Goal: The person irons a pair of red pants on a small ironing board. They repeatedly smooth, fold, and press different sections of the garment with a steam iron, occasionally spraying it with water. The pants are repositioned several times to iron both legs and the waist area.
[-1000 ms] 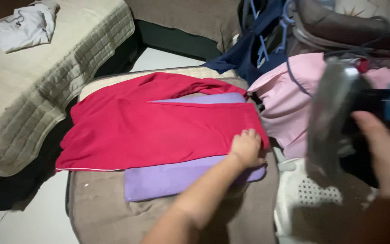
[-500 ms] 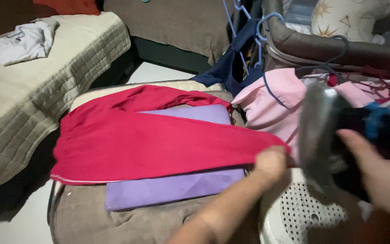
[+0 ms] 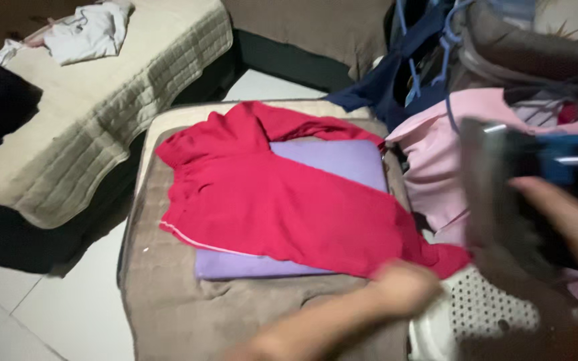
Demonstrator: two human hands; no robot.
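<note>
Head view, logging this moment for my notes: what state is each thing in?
Red garment: spread crooked over the pad, its corner at the left hand.
Purple pad: flat, mostly covered.
Clothes iron: lifted, gripped by the right hand.
Pink garment: bunched.

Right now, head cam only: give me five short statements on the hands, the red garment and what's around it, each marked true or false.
1. The red garment lies across a purple pad. True.
2. The left hand is at the garment's lower right corner. True; it is motion-blurred, so the grip itself is unclear.
3. The right hand is empty. False: it holds a clothes iron, raised off the fabric with its metal soleplate showing.
4. A green shirt hangs right of the pad. False: the garment there is pink.
5. A white garment lies on the quilted beige cover at upper left. True.
</note>
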